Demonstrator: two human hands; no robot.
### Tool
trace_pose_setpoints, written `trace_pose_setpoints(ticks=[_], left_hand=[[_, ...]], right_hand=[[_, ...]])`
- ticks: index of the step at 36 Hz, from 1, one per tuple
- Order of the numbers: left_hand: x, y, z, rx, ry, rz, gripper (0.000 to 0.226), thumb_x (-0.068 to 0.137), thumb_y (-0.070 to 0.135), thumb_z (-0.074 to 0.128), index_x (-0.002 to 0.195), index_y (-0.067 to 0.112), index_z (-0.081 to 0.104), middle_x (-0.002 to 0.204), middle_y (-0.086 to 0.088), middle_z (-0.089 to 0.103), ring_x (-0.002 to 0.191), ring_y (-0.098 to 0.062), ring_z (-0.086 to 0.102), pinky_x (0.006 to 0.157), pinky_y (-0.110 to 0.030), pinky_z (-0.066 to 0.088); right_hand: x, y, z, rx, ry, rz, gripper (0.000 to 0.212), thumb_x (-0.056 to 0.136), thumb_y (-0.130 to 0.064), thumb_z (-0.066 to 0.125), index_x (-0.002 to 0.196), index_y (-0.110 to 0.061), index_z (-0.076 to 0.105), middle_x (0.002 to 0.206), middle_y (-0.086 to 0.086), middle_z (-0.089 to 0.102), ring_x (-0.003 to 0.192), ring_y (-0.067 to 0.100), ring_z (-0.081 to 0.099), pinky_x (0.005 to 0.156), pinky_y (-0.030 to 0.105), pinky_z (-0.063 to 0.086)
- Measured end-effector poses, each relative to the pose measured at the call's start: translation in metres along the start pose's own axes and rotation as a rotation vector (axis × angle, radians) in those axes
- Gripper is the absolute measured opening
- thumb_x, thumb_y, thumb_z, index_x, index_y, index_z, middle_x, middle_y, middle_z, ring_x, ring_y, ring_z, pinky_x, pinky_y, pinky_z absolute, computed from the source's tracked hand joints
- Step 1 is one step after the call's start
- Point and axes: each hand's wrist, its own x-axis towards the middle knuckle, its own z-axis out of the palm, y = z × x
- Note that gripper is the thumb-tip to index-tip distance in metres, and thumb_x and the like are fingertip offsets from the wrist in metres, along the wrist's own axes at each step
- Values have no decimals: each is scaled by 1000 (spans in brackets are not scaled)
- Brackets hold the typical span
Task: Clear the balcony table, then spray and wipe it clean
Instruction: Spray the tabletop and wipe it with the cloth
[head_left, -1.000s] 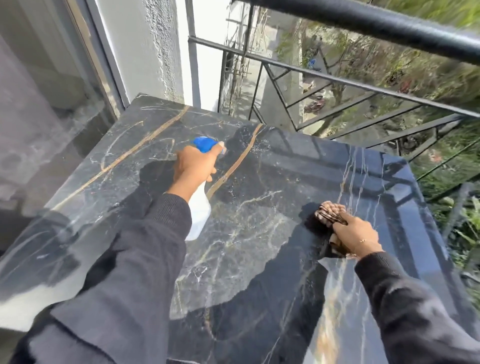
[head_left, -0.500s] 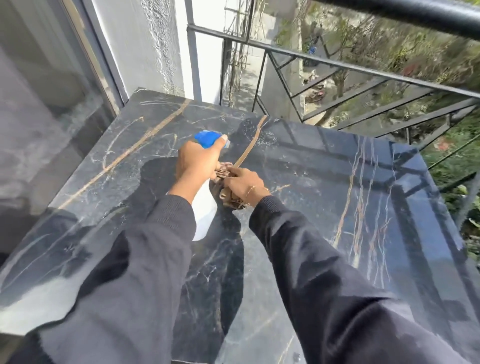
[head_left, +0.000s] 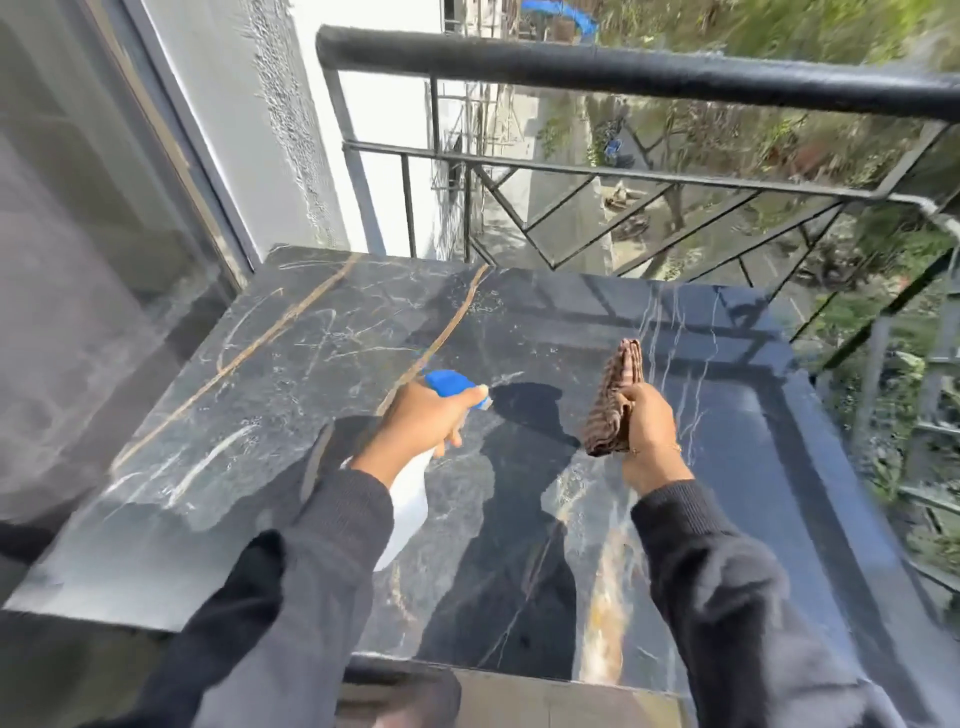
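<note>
The balcony table (head_left: 291, 374) is a glossy black marble slab with gold and white veins, and nothing lies on it. My left hand (head_left: 421, 421) grips a white spray bottle (head_left: 408, 512) with a blue nozzle (head_left: 449, 383) pointing right, held above the table's middle. My right hand (head_left: 647, 423) holds a folded brown striped cloth (head_left: 613, 400) upright, lifted clear of the surface. Both hands hover side by side over the centre of the table.
A black metal railing (head_left: 623, 73) runs along the far and right sides of the table, with a drop to trees beyond. A glass door (head_left: 78, 234) and a white textured wall (head_left: 249, 119) stand at the left.
My right hand has moved away from my left hand to the right and lifted the cloth off the table. The view has tilted up, showing the top rail.
</note>
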Motion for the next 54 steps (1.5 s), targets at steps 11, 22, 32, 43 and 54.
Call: trace_pose_setpoints(ticks=[11, 22, 32, 43, 54], left_hand=[[-58, 4, 61, 107, 122, -127, 45, 77, 52, 66, 56, 15, 50, 39, -4, 53, 31, -17, 50, 57, -24, 45], [-69, -16, 34, 256, 325, -156, 52, 76, 60, 59, 57, 11, 53, 68, -15, 69, 69, -29, 69, 68, -30, 51], [-72, -37, -8, 334, 416, -219, 52, 77, 64, 56, 77, 13, 64, 82, -10, 68, 76, -31, 66, 68, -32, 51], [-44, -32, -38, 284, 550, -209, 47, 76, 60, 61, 64, 17, 49, 68, -4, 56, 59, -21, 53, 59, -31, 42], [9, -33, -53, 119, 533, -253, 60, 72, 67, 57, 93, 11, 66, 87, -10, 70, 78, -31, 68, 81, -40, 55]], right_hand=[[-28, -18, -82, -51, 76, -41, 30, 84, -1, 38, 59, -16, 38, 53, 0, 41, 43, 15, 39, 44, 24, 33], [-48, 3, -100, -357, 28, -86, 23, 88, -5, 42, 68, -13, 49, 72, 6, 50, 62, 18, 44, 61, 32, 36], [-48, 38, -94, -349, -83, -97, 60, 94, -3, 34, 148, -24, 16, 155, 2, 23, 140, 24, 29, 116, 47, 26], [-54, 66, -91, -1195, 275, -209, 63, 95, -32, 43, 149, -24, 13, 128, 31, 40, 113, 44, 41, 97, 47, 35], [-9, 87, -9, -1302, 376, -107, 79, 85, -28, 56, 148, -19, 9, 131, 28, 33, 117, 41, 36, 93, 54, 38]])
